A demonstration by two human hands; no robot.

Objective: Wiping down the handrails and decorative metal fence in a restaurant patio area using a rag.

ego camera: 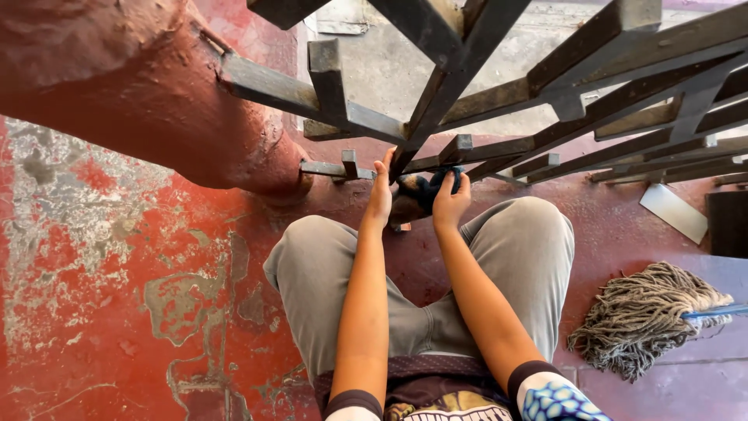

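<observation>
I squat on a worn red floor, knees apart in grey trousers. My left hand (380, 195) grips a bar low down on a dark metal railing (499, 97), fingers reaching up along it. My right hand (451, 201) presses a dark blue cloth (421, 191) against the foot of the same railing. The cloth is bunched between both hands and partly hidden by them.
A thick red-painted post (148, 86) rises at upper left, and the railing's bars are fixed into it. A grey string mop head (643, 312) with a blue handle lies on the floor at right. A flat pale tile (674, 210) lies beyond it.
</observation>
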